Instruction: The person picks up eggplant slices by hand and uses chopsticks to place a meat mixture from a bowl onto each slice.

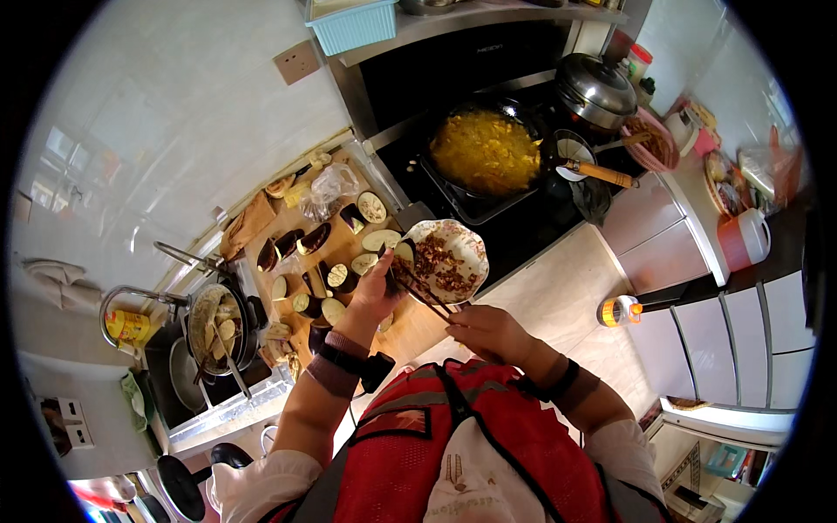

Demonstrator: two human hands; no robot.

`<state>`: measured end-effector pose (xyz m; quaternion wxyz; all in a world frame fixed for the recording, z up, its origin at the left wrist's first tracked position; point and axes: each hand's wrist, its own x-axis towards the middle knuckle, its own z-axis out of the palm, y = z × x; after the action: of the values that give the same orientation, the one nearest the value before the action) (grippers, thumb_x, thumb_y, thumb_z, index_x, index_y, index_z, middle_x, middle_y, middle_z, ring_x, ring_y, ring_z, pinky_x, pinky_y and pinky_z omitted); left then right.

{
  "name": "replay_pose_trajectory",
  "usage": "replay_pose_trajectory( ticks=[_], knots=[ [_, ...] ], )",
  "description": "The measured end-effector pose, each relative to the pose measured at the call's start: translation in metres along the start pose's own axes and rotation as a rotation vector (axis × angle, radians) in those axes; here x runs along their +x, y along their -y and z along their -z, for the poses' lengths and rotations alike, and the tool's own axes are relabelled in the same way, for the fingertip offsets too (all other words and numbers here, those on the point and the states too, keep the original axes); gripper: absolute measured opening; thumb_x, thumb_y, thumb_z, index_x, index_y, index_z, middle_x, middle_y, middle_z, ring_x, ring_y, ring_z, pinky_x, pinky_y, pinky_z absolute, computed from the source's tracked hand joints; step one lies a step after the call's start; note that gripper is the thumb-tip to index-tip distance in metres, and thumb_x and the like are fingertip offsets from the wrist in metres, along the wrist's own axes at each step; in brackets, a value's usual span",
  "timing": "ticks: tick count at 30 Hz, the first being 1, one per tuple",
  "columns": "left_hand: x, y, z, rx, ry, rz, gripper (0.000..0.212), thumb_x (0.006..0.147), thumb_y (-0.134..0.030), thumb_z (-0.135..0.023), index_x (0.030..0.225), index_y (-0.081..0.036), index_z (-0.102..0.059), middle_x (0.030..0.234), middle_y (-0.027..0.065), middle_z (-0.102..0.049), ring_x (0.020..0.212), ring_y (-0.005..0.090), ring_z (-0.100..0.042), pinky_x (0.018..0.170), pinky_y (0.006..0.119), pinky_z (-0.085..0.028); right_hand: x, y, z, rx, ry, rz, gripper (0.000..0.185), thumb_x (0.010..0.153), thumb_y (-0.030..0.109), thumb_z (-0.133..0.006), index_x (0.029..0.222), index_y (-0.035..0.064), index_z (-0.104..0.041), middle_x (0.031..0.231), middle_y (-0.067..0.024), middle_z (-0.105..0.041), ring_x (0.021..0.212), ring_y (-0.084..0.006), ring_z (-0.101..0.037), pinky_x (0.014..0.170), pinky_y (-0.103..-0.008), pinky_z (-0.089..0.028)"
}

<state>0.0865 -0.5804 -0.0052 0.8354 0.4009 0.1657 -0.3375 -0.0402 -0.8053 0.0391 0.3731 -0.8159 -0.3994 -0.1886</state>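
Note:
My left hand (376, 287) holds an eggplant piece (405, 253) up at the left rim of a floral plate (474, 245). On the plate lies reddish-brown chopped filling (441, 258). My right hand (487, 330) grips dark chopsticks (428, 295), whose tips reach to the eggplant piece, where some filling shows. Cut eggplant pieces (380, 240) lie about on the wooden board (412, 333) left of the plate. Several darker, elongated pieces (314, 239) lie near its back. How far the held piece is split is hidden by my fingers.
Behind the plate, a wok (484, 153) of yellow bubbling oil stands on the black stove. A strainer's wooden handle (598, 173) juts out at its right, near a lidded pot (595, 91). At left, a pan with battered slices (219, 327) sits over the sink (163, 366).

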Motion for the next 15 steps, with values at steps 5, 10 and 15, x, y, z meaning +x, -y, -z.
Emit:
replay_pose_trajectory(
  ticks=[5,10,15],
  knots=[
    [-0.006,-0.003,-0.008,-0.045,-0.038,-0.044,0.036,0.091,-0.035,-0.052,0.117,-0.010,-0.050,0.114,0.0048,-0.056,0.102,0.0217,-0.056,0.086,0.041,-0.049,0.011,-0.001,0.007,0.643,-0.463,-0.667,0.014,0.090,0.006,-0.048,0.097,-0.0017,-0.057,0.089,-0.0121,-0.062,0.076,-0.0174,-0.064,0.069,-0.0317,-0.053],
    [-0.017,-0.002,-0.016,0.016,0.072,-0.083,0.038,0.090,-0.034,-0.054,0.118,-0.010,-0.048,0.115,0.0049,-0.055,0.104,0.0218,-0.055,0.088,0.042,-0.048,0.020,-0.017,-0.003,0.911,-0.650,-0.893,0.018,0.092,0.012,-0.046,0.098,-0.0036,-0.053,0.089,-0.0144,-0.061,0.072,-0.0227,-0.065,0.066,-0.0321,-0.055],
    [-0.018,0.000,-0.011,0.141,-0.013,-0.113,0.044,0.090,-0.036,-0.054,0.122,-0.009,-0.045,0.119,0.0052,-0.054,0.108,0.0218,-0.054,0.090,0.045,-0.047,0.012,-0.025,-0.005,0.955,-0.762,-0.927,0.017,0.091,0.012,-0.049,0.099,-0.0016,-0.054,0.087,-0.0132,-0.062,0.071,-0.0214,-0.065,0.065,-0.0326,-0.055]
  ],
)
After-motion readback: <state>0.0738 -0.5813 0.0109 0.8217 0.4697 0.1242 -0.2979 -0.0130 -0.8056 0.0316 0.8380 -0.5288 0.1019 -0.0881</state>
